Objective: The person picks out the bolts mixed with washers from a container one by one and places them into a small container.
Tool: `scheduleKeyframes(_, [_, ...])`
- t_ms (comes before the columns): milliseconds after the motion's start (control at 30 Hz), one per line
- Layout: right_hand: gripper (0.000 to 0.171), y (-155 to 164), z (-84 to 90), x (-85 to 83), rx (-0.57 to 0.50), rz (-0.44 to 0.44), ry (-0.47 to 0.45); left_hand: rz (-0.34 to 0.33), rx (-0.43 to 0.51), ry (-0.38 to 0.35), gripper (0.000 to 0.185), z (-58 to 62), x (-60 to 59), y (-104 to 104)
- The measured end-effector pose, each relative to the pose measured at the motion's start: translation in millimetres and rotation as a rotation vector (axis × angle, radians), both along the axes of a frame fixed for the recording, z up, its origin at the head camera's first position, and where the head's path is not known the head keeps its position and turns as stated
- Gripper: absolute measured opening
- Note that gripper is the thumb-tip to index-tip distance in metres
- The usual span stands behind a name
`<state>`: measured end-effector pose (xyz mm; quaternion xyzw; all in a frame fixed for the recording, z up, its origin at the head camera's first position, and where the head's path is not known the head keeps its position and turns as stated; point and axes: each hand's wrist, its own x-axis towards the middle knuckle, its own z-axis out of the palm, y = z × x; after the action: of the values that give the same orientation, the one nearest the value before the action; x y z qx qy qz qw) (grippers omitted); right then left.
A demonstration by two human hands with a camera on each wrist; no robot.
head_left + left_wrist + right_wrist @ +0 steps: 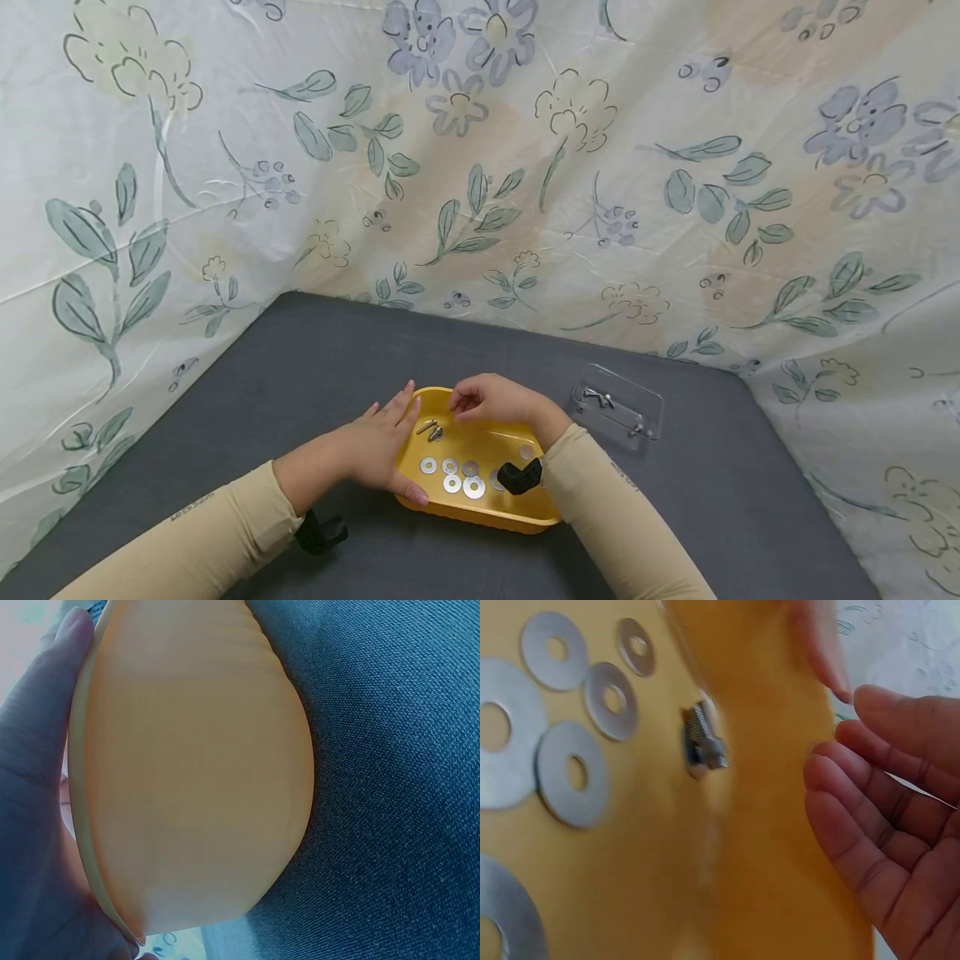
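Observation:
A yellow tray (480,515) sits on the dark grey cloth. My left hand (372,450) rests against its left end with fingers spread, and the thumb lies along the rim in the left wrist view. Over the tray's back part is my right hand (501,400), its fingers loosely bent. Nothing shows between them in the right wrist view, where thumb and index tips come close together. Metal screws (433,432) lie on the tray floor near the left end. Several flat washers (473,487) are spread toward the front; the right forearm hides part of that end.
To the right of the yellow tray stands a clear plastic tray (659,419) with several screws (598,398) in it. A black wrist mount (321,533) is below the left sleeve, another (519,477) by the right cuff. Floral fabric (480,167) hangs behind the table.

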<state>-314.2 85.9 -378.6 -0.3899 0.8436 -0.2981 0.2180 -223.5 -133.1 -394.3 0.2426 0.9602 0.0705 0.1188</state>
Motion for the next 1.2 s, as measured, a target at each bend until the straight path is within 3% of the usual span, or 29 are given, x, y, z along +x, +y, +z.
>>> scheduleKeyframes(600, [0.022, -25, -31.3, -0.2, 0.236, 0.086, 0.108, -0.017, 0.007, -0.011, 0.131, 1.8, 1.3, -1])
scheduleKeyframes(933, [0.010, -29, -32.8, 2.1, 0.253, 0.078, 0.126, -0.014, 0.007, -0.014, 0.131, 2.4, 1.8, -1])
scheduleKeyframes(1200, [0.026, -32, -35.8, 5.0, 0.188, 0.124, 0.065, -0.020, 0.007, -0.010, 0.131, 1.9, 1.4, -1])
